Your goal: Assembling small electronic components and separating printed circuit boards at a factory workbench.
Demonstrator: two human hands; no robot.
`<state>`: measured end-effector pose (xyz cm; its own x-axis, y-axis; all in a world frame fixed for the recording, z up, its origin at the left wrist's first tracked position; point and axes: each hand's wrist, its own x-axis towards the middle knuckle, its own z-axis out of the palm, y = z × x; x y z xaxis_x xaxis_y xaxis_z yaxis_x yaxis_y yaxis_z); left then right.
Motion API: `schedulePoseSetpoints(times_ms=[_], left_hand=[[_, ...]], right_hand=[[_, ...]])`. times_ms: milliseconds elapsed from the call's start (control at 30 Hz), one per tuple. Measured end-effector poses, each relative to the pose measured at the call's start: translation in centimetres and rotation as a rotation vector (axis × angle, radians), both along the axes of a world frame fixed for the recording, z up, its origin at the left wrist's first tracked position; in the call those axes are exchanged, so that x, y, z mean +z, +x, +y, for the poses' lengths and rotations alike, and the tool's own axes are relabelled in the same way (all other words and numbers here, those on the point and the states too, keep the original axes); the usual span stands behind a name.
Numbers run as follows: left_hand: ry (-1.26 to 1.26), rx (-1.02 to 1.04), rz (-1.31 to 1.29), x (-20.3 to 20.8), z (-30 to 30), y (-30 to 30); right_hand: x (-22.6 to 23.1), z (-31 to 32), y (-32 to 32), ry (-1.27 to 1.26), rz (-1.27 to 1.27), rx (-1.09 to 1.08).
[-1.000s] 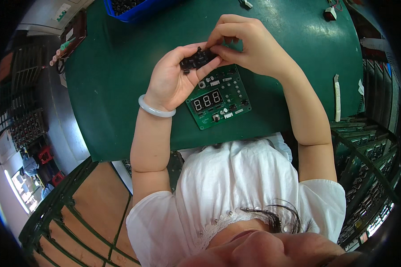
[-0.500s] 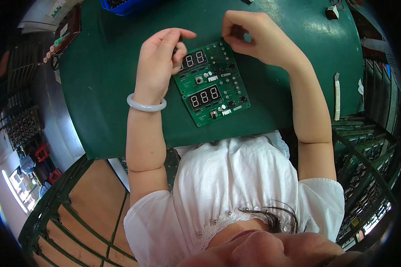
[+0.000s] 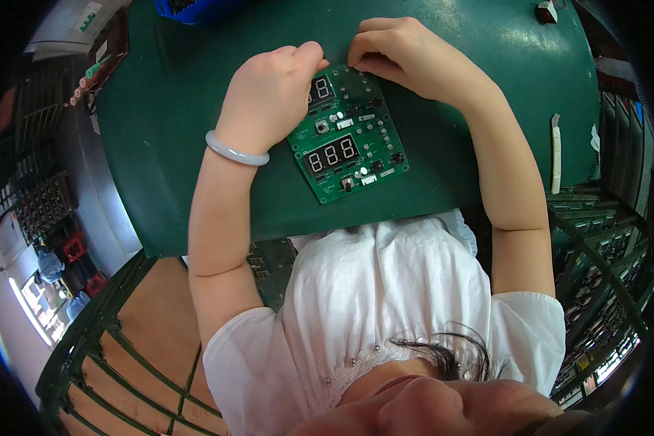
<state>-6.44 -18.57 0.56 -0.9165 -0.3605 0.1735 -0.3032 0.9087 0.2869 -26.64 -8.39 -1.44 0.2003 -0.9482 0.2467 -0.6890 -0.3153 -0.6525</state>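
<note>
A green circuit board (image 3: 362,135) lies slightly turned on the green table, with two three-digit displays and several small knobs, buttons and connectors. My left hand (image 3: 270,91), a pale bangle (image 3: 234,150) at its wrist, is closed over the board's upper left part and covers some of the upper display (image 3: 322,89). Its fingertips come together at the board's far edge. My right hand (image 3: 400,52) pinches with thumb and forefinger at the same far edge, just right of the left fingertips. Whatever is between the fingers of either hand is hidden or too small to name.
A blue bin (image 3: 196,10) with dark parts stands at the far left of the green table (image 3: 458,171). A small red-and-white part (image 3: 546,11) lies far right, and a pale strip (image 3: 556,156) near the right edge. Racks of boards (image 3: 596,254) stand at right.
My left hand has turned and moved right over the upper display, its loosely spread fingers now closed. My right hand has shifted slightly left, bringing both sets of fingertips close together.
</note>
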Motion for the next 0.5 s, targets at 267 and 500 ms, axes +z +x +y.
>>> schedulePoseSetpoints(times_ms=[267, 500], left_hand=[[-0.246, -0.270, -0.331, 1.6, -0.4, -1.6], [-0.266, -0.268, -0.460, 2.7, 0.0, -2.8]], right_hand=[[-0.4, 0.1, 0.0, -0.013, -0.026, -0.044], [-0.2, 0.3, 0.1, -0.044, -0.022, -0.045]])
